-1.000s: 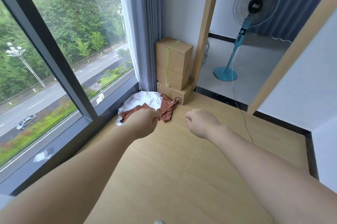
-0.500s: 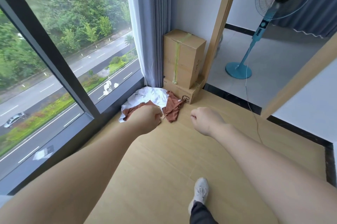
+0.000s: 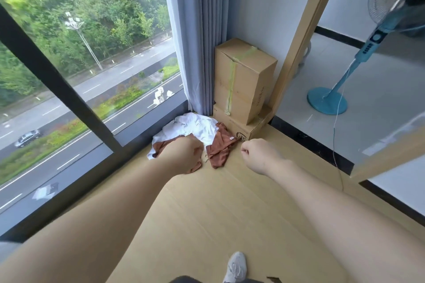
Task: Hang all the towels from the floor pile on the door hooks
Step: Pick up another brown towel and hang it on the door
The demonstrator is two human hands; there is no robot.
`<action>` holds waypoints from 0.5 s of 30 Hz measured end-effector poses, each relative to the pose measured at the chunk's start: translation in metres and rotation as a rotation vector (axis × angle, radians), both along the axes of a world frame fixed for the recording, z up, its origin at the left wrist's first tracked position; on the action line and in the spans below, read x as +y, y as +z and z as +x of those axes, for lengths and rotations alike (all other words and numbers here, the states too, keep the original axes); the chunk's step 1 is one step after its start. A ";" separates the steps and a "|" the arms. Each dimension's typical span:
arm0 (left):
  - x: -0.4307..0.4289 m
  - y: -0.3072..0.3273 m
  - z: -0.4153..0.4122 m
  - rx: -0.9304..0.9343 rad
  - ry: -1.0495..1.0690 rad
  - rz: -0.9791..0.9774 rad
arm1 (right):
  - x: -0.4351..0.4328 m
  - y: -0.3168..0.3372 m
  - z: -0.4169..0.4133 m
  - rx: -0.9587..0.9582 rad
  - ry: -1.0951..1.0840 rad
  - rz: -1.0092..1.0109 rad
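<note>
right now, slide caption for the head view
Left hand and right hand reach toward the white and brown towel pile on the floor by stacked boxes.

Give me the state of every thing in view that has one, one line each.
white towel, crumpled on the floor, not hung.
brown towel, crumpled on the floor, touching the white towel.
left hand, fingers curled, in front of the pile; grip cannot be told.
right hand, fingers curled, holding nothing.
top box, taped shut, stacked on the lower box.
curtain, bunched in the corner.
fan, standing upright.
</note>
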State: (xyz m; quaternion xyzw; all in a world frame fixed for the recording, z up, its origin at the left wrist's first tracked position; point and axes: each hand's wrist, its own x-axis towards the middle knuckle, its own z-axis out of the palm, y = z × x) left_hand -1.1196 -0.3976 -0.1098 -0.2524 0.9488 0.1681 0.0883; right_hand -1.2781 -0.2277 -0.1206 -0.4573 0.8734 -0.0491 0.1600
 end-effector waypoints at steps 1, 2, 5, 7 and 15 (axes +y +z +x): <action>-0.004 -0.004 -0.009 -0.032 0.019 0.009 | -0.004 -0.003 -0.011 -0.007 0.010 0.006; -0.007 -0.008 -0.017 -0.071 0.023 -0.008 | -0.008 -0.005 -0.020 -0.016 0.021 0.011; -0.015 -0.019 -0.035 -0.044 0.050 -0.001 | -0.023 -0.011 -0.042 -0.044 0.055 0.039; -0.019 -0.019 -0.045 0.034 0.057 0.049 | -0.034 -0.017 -0.054 -0.064 0.068 0.058; -0.088 -0.051 -0.101 0.085 0.069 0.073 | -0.108 -0.049 -0.112 -0.063 0.078 0.117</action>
